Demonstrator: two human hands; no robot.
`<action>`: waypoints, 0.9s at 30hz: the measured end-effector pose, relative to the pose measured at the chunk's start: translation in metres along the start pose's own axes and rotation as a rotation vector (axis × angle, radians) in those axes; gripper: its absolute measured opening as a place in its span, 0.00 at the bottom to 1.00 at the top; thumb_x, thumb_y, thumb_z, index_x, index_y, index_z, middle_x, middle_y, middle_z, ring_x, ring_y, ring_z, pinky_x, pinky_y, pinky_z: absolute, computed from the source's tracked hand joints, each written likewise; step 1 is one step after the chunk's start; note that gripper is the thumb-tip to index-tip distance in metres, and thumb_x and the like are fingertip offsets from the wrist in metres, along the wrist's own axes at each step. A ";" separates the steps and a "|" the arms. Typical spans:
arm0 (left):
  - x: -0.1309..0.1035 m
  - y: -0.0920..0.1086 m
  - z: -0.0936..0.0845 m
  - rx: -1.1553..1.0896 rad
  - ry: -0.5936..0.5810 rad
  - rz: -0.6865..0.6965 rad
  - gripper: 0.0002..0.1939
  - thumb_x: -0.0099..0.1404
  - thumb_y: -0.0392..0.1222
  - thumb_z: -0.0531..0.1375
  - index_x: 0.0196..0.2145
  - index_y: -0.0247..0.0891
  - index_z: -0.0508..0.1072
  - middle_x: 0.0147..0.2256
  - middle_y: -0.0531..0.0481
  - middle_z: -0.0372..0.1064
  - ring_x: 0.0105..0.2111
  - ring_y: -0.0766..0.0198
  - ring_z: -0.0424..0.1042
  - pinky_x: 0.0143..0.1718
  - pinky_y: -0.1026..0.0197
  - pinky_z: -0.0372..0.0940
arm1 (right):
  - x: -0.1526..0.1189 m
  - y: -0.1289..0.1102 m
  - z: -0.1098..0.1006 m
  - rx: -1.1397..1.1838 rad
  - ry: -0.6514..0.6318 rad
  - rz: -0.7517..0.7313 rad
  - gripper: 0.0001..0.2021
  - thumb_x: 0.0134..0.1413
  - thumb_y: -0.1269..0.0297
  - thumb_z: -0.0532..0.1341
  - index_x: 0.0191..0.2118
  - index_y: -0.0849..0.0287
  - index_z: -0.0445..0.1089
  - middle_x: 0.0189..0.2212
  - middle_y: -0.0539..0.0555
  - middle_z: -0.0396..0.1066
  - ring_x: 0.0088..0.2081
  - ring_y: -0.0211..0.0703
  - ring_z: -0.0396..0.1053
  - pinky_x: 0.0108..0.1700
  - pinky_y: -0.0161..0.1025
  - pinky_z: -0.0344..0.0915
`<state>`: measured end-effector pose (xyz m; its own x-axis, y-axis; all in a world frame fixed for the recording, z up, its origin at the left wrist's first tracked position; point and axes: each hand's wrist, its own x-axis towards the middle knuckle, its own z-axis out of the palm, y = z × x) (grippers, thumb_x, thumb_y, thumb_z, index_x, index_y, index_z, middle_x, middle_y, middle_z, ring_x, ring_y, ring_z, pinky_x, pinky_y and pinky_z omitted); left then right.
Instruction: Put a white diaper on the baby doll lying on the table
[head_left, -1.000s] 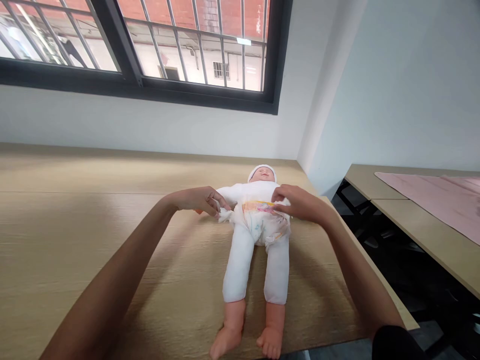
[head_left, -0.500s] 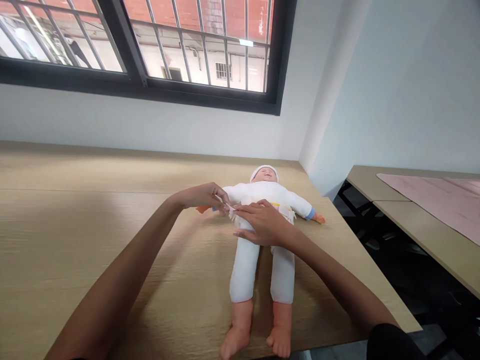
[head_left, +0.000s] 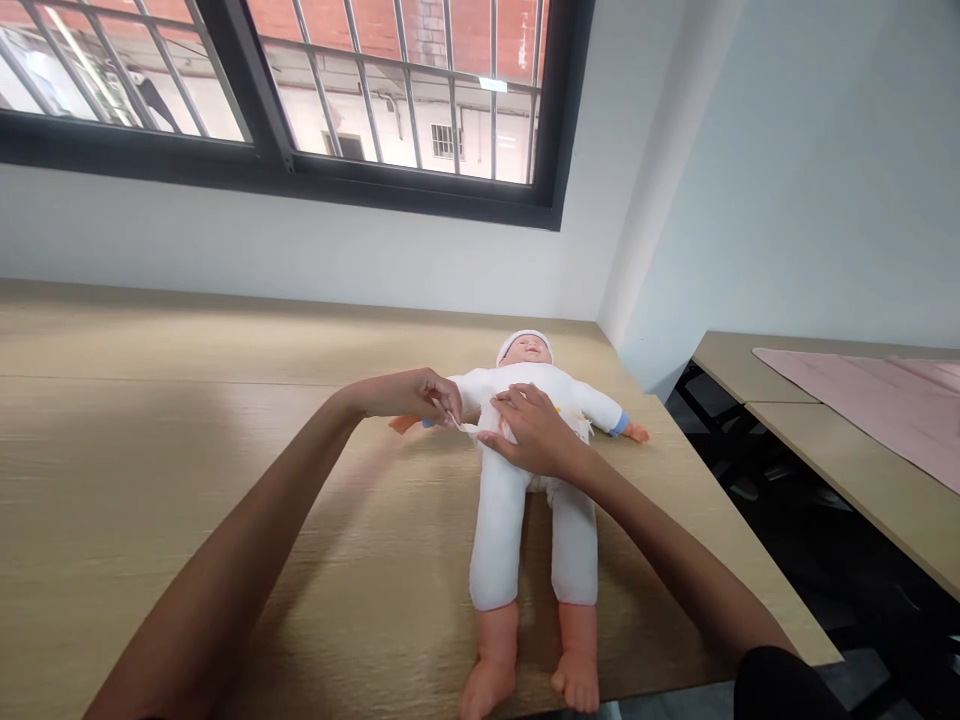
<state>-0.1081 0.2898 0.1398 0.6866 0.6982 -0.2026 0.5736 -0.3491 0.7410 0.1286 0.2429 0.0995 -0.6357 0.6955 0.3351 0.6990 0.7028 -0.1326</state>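
Observation:
A baby doll [head_left: 499,520] in white clothing and a white cap lies on its back, arms spread, bare feet toward me. Round its waist is a diaper [head_left: 581,427] with frilled edges and a bit of yellow at the front. At the doll's hip on the left side, my left hand [head_left: 424,396] is closed, pinching the diaper's side tab [head_left: 469,428] and drawing it outward. My right hand [head_left: 534,432] rests over the front of the diaper with its fingers stretched out, its thumb near the tab. That hand hides much of the doll's belly.
The doll is on a light wooden table [head_left: 187,480], whose right edge runs close to its outstretched arm. Across a gap, another table [head_left: 810,430] carries a pink cloth [head_left: 877,395]. Behind stands a white wall with a barred window [head_left: 405,110].
My right hand has shifted up the belly, fingers now pointing more away from me. The doll's legs have swung slightly right. My left hand keeps its pinch, and the stretched tab shows more.

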 end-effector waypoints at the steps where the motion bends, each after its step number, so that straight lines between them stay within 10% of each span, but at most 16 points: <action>1: 0.000 0.003 0.001 0.011 0.022 0.013 0.10 0.55 0.46 0.63 0.32 0.38 0.76 0.33 0.49 0.75 0.35 0.61 0.72 0.36 0.63 0.64 | -0.001 0.001 0.001 0.001 0.011 0.000 0.21 0.61 0.48 0.52 0.48 0.58 0.68 0.52 0.63 0.67 0.58 0.60 0.57 0.61 0.58 0.50; 10: 0.002 0.012 0.009 0.032 0.226 -0.065 0.14 0.59 0.51 0.59 0.30 0.37 0.66 0.30 0.51 0.69 0.30 0.64 0.69 0.31 0.63 0.62 | -0.008 0.010 -0.022 0.052 -0.039 -0.032 0.21 0.57 0.47 0.58 0.52 0.49 0.70 0.59 0.57 0.60 0.62 0.64 0.52 0.64 0.66 0.42; 27: -0.001 0.029 0.016 -0.090 0.100 -0.048 0.16 0.59 0.55 0.59 0.33 0.39 0.64 0.29 0.51 0.70 0.27 0.66 0.67 0.24 0.67 0.58 | -0.007 0.005 -0.005 0.112 0.002 -0.015 0.15 0.56 0.48 0.58 0.45 0.44 0.73 0.53 0.52 0.67 0.60 0.55 0.56 0.66 0.61 0.37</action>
<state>-0.0850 0.2690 0.1515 0.6090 0.7731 -0.1773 0.5589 -0.2596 0.7875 0.1382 0.2412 0.1013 -0.6449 0.6848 0.3394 0.6487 0.7252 -0.2307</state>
